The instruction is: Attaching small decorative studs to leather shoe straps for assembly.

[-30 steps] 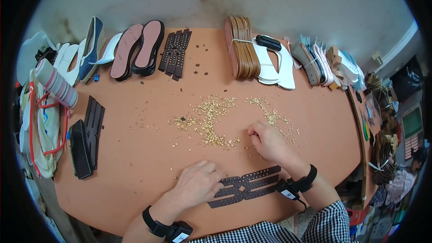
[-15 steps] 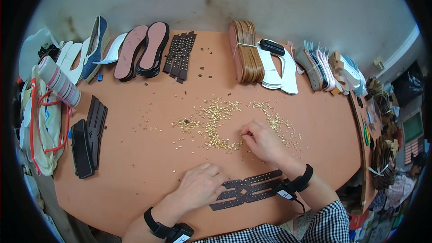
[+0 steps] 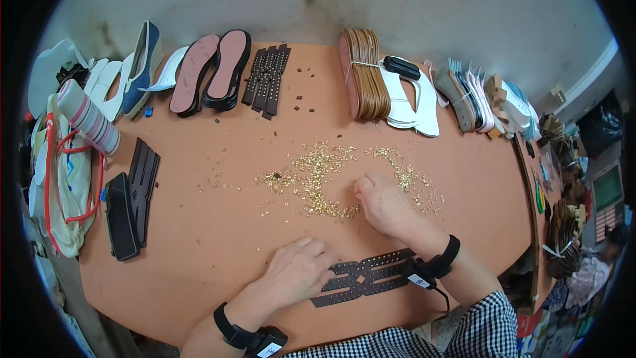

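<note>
A dark brown slotted shoe upper (image 3: 361, 280), dotted with metal studs and with a diamond-shaped opening in its middle, lies flat before me. My left hand (image 3: 298, 270) is curled at its left end, thumb and fingertips gripping the edge. Farther up the table my right hand (image 3: 385, 207) is pinched closed beside the loose gold studs (image 3: 318, 166). Its fingertips point down and left, and whatever they hold is hidden. The right forearm passes over the upper's right end.
Behind the studs lie another studded upper (image 3: 267, 79), pink-topped soles (image 3: 226, 69) and a tied stack of brown insoles (image 3: 364, 76). At left are a black phone (image 3: 121, 217), dark strap pieces (image 3: 142, 185) and a striped cup (image 3: 89, 118). Shoe parts (image 3: 474, 99) stand back right.
The right hand has shifted slightly and its fingers have drawn in by the studs. The left hand stays on the upper. The whole view has moved a little.
</note>
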`<move>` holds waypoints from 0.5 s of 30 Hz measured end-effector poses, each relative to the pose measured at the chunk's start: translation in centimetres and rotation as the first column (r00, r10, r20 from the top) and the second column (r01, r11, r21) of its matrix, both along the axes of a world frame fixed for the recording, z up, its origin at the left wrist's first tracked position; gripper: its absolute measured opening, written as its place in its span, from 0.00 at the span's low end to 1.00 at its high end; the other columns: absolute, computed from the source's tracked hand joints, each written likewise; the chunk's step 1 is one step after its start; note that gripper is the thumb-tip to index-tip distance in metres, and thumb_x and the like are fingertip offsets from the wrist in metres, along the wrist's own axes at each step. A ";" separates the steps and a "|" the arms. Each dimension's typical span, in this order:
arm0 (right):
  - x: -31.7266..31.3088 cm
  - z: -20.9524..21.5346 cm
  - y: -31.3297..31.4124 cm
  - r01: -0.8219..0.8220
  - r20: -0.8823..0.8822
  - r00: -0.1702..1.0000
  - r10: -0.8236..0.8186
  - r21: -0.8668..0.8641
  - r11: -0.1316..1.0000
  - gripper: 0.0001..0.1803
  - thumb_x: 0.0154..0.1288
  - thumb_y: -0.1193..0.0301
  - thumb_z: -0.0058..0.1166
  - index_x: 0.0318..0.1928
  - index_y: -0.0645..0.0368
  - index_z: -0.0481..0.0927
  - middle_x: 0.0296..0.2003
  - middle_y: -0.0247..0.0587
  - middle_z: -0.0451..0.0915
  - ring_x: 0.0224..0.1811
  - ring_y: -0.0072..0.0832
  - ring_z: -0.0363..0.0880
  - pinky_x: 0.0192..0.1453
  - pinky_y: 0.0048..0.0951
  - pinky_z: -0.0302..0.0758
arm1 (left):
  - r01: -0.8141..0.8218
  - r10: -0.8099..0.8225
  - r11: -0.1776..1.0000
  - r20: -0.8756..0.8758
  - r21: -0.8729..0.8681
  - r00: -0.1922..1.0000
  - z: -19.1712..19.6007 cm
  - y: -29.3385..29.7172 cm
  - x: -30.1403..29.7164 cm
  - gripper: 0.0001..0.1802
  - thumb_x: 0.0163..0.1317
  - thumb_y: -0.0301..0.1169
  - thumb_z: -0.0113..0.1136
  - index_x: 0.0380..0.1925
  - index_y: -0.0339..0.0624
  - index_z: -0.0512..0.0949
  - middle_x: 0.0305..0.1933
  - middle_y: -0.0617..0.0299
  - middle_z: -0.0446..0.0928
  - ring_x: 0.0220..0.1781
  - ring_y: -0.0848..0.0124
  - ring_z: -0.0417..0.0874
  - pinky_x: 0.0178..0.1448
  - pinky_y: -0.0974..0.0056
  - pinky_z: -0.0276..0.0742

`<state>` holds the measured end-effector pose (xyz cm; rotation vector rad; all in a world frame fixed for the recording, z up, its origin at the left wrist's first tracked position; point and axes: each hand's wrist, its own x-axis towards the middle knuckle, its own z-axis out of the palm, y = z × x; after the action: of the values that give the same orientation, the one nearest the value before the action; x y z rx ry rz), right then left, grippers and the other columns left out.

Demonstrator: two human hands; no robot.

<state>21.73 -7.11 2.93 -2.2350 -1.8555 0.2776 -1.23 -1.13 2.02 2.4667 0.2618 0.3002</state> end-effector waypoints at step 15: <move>0.8 -0.1 1.0 -0.138 0.154 0.978 0.140 -0.027 0.990 0.05 0.61 0.75 0.45 0.34 0.64 0.71 0.29 0.53 0.75 0.30 0.53 0.78 0.35 0.47 0.75 | -0.003 0.001 0.999 -0.062 -0.034 0.998 0.7 -0.2 0.0 0.10 0.50 0.32 0.64 0.35 0.47 0.82 0.33 0.60 0.74 0.41 0.60 0.77 0.44 0.57 0.77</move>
<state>22.55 -6.09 2.87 -2.1974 -2.1016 0.1449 -1.24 -1.32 2.73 2.4448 0.2932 0.2183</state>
